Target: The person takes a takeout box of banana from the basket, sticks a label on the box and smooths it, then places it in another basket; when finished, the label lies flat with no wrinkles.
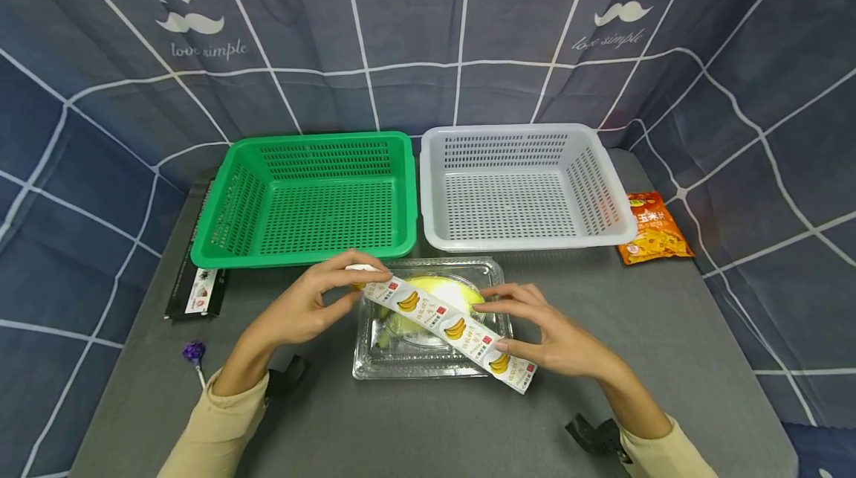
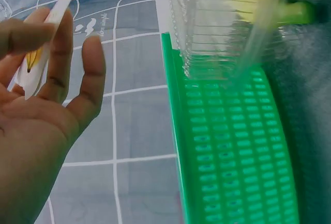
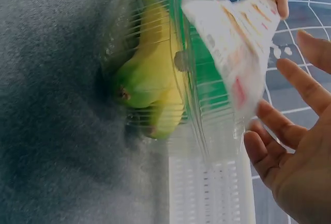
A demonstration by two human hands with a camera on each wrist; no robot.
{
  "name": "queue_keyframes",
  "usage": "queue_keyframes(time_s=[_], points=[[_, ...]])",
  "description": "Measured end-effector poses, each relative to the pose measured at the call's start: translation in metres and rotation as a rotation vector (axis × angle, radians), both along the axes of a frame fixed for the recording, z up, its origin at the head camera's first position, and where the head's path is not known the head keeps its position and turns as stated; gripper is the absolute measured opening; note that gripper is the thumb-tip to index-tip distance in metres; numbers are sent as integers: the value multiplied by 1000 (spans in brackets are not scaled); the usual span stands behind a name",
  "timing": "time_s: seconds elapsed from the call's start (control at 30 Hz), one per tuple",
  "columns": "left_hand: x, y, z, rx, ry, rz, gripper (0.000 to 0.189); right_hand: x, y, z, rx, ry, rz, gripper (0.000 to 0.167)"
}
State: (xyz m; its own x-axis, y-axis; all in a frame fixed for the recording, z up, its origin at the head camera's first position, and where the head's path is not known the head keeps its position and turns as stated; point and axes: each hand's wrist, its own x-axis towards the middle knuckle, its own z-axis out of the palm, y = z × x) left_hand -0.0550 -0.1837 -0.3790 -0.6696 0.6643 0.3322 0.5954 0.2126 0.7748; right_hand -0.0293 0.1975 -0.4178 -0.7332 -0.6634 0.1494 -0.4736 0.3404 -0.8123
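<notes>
Left hand (image 1: 314, 303) pinches a printed strip (image 1: 438, 320) over a clear box (image 1: 371, 360); right hand (image 1: 551, 333), fingers loosely spread, touches the strip's edge. Only the head view includes the lollipop (image 1: 194, 352).

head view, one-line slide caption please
Left hand pinches a banana-printed strip slanting above a clear container of yellow fruit, right hand by the strip; green basket and pale basket behind.
</notes>
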Motion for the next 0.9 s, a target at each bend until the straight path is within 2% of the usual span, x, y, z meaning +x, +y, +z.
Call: queue_keyframes(time_s=[0.13, 0.3, 0.4, 0.53, 0.6, 0.77, 0.9], points=[[-10, 7, 2, 11, 30, 15, 54, -2, -6, 3, -12, 7, 5, 48], [-19, 13, 5, 11, 19, 37, 50, -6, -11, 8, -61, 11, -27, 43], [-23, 15, 6, 11, 25, 52, 46, -9, -14, 9, -93, -39, -24, 45], [-29, 16, 5, 2, 53, 65, 44, -12, -17, 9, -129, -145, 6, 57], [-32, 17, 5, 0, 46, 73, 43, -14, -18, 7, -139, -167, 21, 60], [-35, 19, 6, -13, 20, 132, 41, -15, -20, 5, -135, -146, 25, 56], [-36, 19, 6, -13, 28, 203, 41, -15, -22, 5, -154, -171, 24, 55]])
